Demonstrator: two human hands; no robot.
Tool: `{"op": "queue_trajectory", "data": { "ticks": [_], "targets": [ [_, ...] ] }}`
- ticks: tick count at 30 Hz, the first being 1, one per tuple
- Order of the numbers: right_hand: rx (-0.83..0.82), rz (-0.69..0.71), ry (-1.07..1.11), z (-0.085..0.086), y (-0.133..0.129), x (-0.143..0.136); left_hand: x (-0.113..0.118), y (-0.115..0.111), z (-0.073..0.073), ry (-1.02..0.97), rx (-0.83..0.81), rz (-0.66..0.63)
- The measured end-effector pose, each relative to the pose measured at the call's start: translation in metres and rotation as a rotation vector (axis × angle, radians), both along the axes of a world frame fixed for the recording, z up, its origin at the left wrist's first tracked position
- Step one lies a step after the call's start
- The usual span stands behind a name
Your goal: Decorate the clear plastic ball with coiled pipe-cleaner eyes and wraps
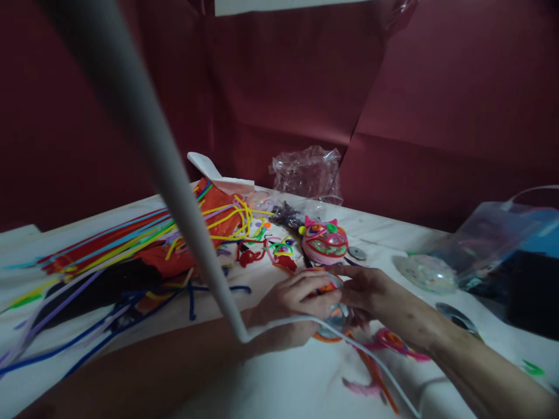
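My left hand [299,299] is wrapped round a clear plastic ball with orange trim [338,317], held low over the white table. From the other side, the fingers of my right hand [369,290] are bent against its upper right edge. Fingers cover much of the ball, and what the right fingertips pinch is partly hidden. Just beyond my hands stands a pink decorated ball [325,245] with ear-like points and a red-outlined mouth. Orange pipe cleaners [378,375] and a pink-and-orange shape [397,342] lie beside my right wrist.
Many coloured pipe cleaners [131,241] spread across the left. Behind are crumpled clear plastic [308,174] and dark tinsel [286,214]. A clear dome [425,273], a grey disc [357,253] and a plastic box [498,233] are at right. A white pole [174,180] and cord [384,366] cross the view.
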State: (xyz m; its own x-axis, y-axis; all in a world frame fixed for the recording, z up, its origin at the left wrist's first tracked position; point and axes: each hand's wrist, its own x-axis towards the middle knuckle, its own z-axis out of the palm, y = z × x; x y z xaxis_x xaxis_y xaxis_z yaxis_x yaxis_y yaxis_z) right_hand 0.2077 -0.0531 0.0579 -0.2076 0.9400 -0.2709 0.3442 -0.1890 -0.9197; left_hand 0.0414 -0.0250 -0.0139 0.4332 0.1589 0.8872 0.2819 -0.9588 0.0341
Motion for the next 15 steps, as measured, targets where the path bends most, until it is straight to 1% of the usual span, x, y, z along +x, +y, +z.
{"op": "queue_trajectory", "data": {
  "ticks": [2, 6, 9, 12, 15],
  "targets": [
    [0.017, 0.001, 0.014, -0.002, 0.001, 0.000, -0.001, -0.004, 0.002, -0.007, -0.016, 0.010],
    [0.030, 0.017, 0.032, -0.002, -0.001, 0.000, -0.005, -0.008, 0.007, 0.092, -0.109, 0.048],
    [0.073, 0.003, 0.011, 0.004, -0.004, 0.010, -0.008, -0.006, 0.008, 0.099, -0.080, 0.055],
    [0.173, -0.082, -0.106, 0.015, -0.007, 0.039, -0.010, -0.001, 0.008, 0.126, -0.071, 0.046],
    [0.262, -0.155, -0.320, 0.021, -0.013, 0.082, -0.012, 0.003, 0.008, 0.120, -0.097, 0.050]
  ]
}}
